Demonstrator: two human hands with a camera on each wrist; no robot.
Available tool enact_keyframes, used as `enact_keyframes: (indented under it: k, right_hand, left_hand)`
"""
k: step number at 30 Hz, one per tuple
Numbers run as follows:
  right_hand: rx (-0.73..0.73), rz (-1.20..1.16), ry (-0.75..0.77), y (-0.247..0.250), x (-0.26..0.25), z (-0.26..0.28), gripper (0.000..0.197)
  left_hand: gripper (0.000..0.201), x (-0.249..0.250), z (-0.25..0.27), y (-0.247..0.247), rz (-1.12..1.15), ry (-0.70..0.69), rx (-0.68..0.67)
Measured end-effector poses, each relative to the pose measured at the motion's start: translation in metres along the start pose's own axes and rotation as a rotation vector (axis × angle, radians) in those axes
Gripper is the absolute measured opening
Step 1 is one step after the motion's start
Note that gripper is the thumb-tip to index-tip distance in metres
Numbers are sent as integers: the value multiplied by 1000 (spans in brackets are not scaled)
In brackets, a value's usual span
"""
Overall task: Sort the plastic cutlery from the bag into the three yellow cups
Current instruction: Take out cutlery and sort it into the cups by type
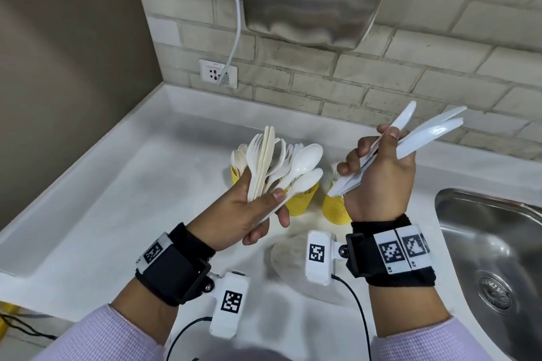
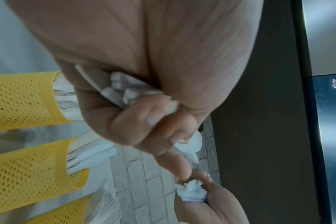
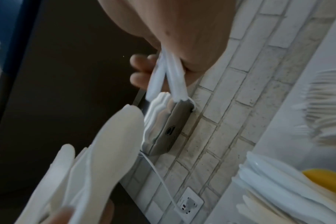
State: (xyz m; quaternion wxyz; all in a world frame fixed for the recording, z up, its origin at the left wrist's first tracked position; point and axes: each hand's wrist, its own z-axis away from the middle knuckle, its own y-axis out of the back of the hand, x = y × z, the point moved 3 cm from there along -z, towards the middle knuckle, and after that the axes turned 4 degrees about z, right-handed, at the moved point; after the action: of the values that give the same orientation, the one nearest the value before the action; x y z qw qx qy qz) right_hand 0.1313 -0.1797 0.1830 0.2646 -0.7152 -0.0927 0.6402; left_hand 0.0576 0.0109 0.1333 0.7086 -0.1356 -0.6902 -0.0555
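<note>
**Both hands full of cutlery above the cups**

Centre frame, the left hand [image 1: 234,214] grips a mixed bundle of spoons and forks [image 1: 281,167]. To its right, the right hand [image 1: 378,173] clutches a bundle of knives [image 1: 422,135]. Three yellow cups [image 1: 302,199], already holding cutlery, stand on the white desk [image 1: 117,184] behind the hands. The crumpled bag [image 1: 290,255] lies below them.
</note>
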Motion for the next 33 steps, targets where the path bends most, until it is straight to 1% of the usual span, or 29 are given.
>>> enact_keyframes:
  k: [2, 5, 8, 9, 11, 13, 14, 17, 20, 22, 24, 26, 28, 30, 32, 33]
  right_hand:
    - [22, 29, 25, -1, -2, -1, 17]
    - [31, 24, 9, 1, -1, -4, 20]
    - [17, -60, -29, 2, 1, -7, 26]
    - [12, -101, -38, 2, 1, -6, 27]
    - [-11, -180, -42, -2, -1, -3, 29]
    - [-66, -241, -26, -10, -6, 4, 32]
    - [-99, -252, -4, -15, -11, 9, 35]
    - [-157, -138, 116, -27, -23, 25, 40]
    - [-248, -7, 204, -40, -25, 42, 45]
    - [-317, 60, 240, -46, -19, 52, 53]
    - [-357, 162, 259, -48, -5, 58, 57]
    - [-383, 240, 214, -47, 17, 62, 59]
    - [-402, 242, 143, -43, 34, 64, 65]
    - [-398, 209, 102, -40, 41, 64, 66]
    - [-368, 160, 80, -37, 38, 60, 61]
    - [-336, 136, 71, -36, 33, 57, 56]
  left_hand:
    - [27, -2, 0, 0, 39, 16, -9]
    - [11, -4, 0, 1, 103, 21, -22]
    - [6, -4, -1, 3, 148, 30, -23]
    - [6, -4, -2, 3, 149, 32, -23]
    - [12, -3, -2, 2, 136, 34, -19]
    - [22, -3, -2, 0, 114, 40, -11]
    - [23, -4, -3, -1, 104, 51, -6]
    - [28, -8, -5, -4, 106, 89, 46]
    - [25, -11, -9, -5, 149, 129, 124]
    - [24, -11, -11, -10, 213, 169, 139]
    - [23, -11, -13, -14, 301, 185, 123]
    - [20, -9, -14, -16, 373, 159, 121]
    - [20, -6, -12, -17, 388, 138, 134]
    - [21, -7, -9, -17, 413, 142, 143]
    - [21, -8, -7, -16, 397, 157, 145]
    - [21, -9, -7, -15, 339, 167, 152]
